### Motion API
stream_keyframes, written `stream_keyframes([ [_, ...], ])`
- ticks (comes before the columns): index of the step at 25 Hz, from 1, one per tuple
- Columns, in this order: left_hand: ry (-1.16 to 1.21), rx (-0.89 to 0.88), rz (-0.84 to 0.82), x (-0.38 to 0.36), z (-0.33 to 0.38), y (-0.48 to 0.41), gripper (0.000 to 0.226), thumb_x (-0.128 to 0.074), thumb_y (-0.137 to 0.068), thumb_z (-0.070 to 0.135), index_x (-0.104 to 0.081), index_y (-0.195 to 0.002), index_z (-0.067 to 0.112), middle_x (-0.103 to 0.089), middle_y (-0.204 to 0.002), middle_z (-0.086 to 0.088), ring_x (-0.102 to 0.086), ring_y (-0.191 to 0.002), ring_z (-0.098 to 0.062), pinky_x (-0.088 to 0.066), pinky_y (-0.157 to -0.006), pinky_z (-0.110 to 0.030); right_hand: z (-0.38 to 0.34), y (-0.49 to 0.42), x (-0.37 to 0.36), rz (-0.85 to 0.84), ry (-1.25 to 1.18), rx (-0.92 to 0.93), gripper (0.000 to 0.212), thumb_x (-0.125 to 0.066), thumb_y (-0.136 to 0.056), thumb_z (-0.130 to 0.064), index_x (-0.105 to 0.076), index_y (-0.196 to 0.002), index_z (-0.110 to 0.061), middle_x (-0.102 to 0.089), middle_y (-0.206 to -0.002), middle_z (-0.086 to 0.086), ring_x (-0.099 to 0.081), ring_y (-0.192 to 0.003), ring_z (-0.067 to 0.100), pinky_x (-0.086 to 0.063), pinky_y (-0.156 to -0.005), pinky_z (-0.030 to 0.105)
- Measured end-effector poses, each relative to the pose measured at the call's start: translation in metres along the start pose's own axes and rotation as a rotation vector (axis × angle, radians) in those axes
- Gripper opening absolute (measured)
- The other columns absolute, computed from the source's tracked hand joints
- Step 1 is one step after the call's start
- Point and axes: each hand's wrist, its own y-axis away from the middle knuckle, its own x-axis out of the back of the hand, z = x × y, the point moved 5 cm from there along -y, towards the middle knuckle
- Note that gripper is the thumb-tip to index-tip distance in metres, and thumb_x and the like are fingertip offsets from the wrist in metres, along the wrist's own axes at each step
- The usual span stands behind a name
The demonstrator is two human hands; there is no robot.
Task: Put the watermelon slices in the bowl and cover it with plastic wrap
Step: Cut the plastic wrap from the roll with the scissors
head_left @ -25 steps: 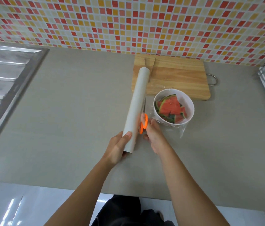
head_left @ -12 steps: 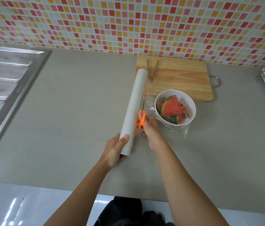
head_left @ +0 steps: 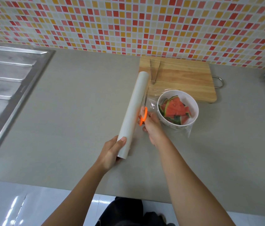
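- The left hand (head_left: 110, 152) is gripping the near end of the plastic wrap roll (head_left: 135, 111), with the thumb lying on top and the fingers curling underneath.
- The roll is running diagonally from just below the middle of the frame up toward the wooden cutting board (head_left: 182, 79).
- The right hand (head_left: 151, 126) is holding orange-handled scissors (head_left: 144, 115), with fingers going through the loops. The blades are pointing up the frame right beside the roll, and I can't tell how far apart they are.
- Clear film (head_left: 154, 101) is stretching from the roll over to the white bowl (head_left: 192, 101), and a loose flap is hanging off the bowl's lower right side.
- The watermelon slices (head_left: 175, 110) are sitting inside that bowl, right of center on the counter (head_left: 79, 103), just at the board's near edge.
- Metal tongs (head_left: 155, 70) are lying on the board's upper left part.
- A steel sink drainboard (head_left: 9, 85) is filling the left edge of the frame.
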Motion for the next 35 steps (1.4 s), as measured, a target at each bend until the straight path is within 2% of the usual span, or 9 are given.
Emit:
stream_keyframes([
  [4,0.027,0.0,-0.017,0.003,-0.001,0.002,0.03,-0.051,-0.082,0.041,-0.062,-0.09,0.013,-0.063,-0.057,0.013,-0.058,-0.05,-0.002,-0.04,-0.042,-0.012,0.006,-0.003,0.0,-0.006,-0.062,0.035,0.028,-0.052,-0.09,-0.044,-0.047,-0.072,-0.023,-0.05,-0.058,-0.013,-0.046,-0.05,0.002,-0.027,-0.041,0.013],
  [9,0.046,-0.012,-0.034,0.005,-0.002,0.004,0.027,-0.051,-0.083,0.039,-0.062,-0.091,0.015,-0.063,-0.058,0.014,-0.057,-0.051,-0.001,-0.04,-0.042,-0.011,0.014,-0.008,-0.002,-0.004,0.043,-0.095,0.039,-0.05,-0.082,-0.061,-0.051,-0.08,-0.022,-0.06,-0.074,-0.006,-0.055,-0.051,-0.004,-0.031,-0.051,0.022],
  [14,0.076,0.011,-0.047,0.011,-0.001,0.006,0.026,-0.054,-0.082,0.039,-0.06,-0.087,0.014,-0.061,-0.056,0.012,-0.056,-0.048,-0.003,-0.039,-0.039,-0.013,-0.013,-0.026,-0.008,-0.014,-0.004,-0.074,0.043,-0.05,-0.08,-0.062,-0.046,-0.06,-0.025,-0.053,-0.054,-0.012,-0.05,-0.044,-0.001,-0.023,-0.042,0.02],
  [18,0.058,0.013,-0.044,0.019,0.002,0.005,0.041,-0.059,-0.069,0.053,-0.062,-0.085,0.015,-0.06,-0.059,0.009,-0.056,-0.049,-0.005,-0.038,-0.039,-0.014,-0.02,-0.036,-0.007,-0.009,0.032,-0.058,0.042,-0.048,-0.083,-0.061,-0.048,-0.066,-0.023,-0.053,-0.066,-0.008,-0.049,-0.053,0.003,-0.024,-0.042,0.018],
  [22,0.037,0.008,-0.027,0.026,0.003,0.003,0.043,-0.058,-0.068,0.054,-0.06,-0.081,0.014,-0.057,-0.056,0.01,-0.053,-0.046,-0.006,-0.035,-0.037,-0.015,-0.024,-0.034,-0.01,0.007,0.009,-0.018,0.037,-0.05,-0.087,-0.053,-0.048,-0.066,-0.023,-0.047,-0.062,-0.005,-0.039,-0.057,0.009,-0.023,-0.044,0.018],
  [25,0.007,0.004,-0.019,0.029,0.006,0.0,0.038,-0.057,-0.074,0.05,-0.06,-0.083,0.013,-0.056,-0.056,0.008,-0.052,-0.046,-0.007,-0.034,-0.037,-0.016,-0.009,-0.015,-0.019,-0.015,0.008,-0.036,0.039,-0.051,-0.086,-0.054,-0.05,-0.06,-0.024,-0.047,-0.062,-0.004,-0.04,-0.056,0.01,-0.022,-0.042,0.019],
  [27,0.006,0.002,-0.021,0.029,0.009,-0.003,0.031,-0.053,-0.08,0.042,-0.061,-0.084,0.012,-0.058,-0.055,0.009,-0.052,-0.046,-0.006,-0.035,-0.037,-0.014,0.017,0.006,-0.02,-0.016,0.0,-0.111,0.036,-0.052,-0.083,-0.058,-0.05,-0.068,-0.025,-0.05,-0.065,-0.009,-0.045,-0.056,0.005,-0.027,-0.043,0.016],
  [30,0.01,0.008,-0.019,0.029,0.008,-0.005,0.036,-0.053,-0.08,0.041,-0.063,-0.09,0.008,-0.059,-0.058,0.007,-0.054,-0.048,-0.008,-0.036,-0.038,-0.015,0.046,0.03,-0.014,-0.021,-0.067,-0.2,0.04,-0.057,-0.069,-0.066,-0.05,-0.077,-0.027,-0.055,-0.065,-0.014,-0.049,-0.052,-0.003,-0.032,-0.047,0.015],
  [35,0.022,0.021,-0.028,0.026,0.003,-0.004,0.038,-0.055,-0.078,0.044,-0.062,-0.09,0.009,-0.06,-0.058,0.007,-0.054,-0.047,-0.007,-0.036,-0.038,-0.015,0.022,0.011,-0.01,0.001,-0.079,-0.149,0.041,-0.055,-0.068,-0.066,-0.049,-0.079,-0.027,-0.054,-0.074,-0.009,-0.047,-0.061,0.004,-0.029,-0.049,0.02],
])
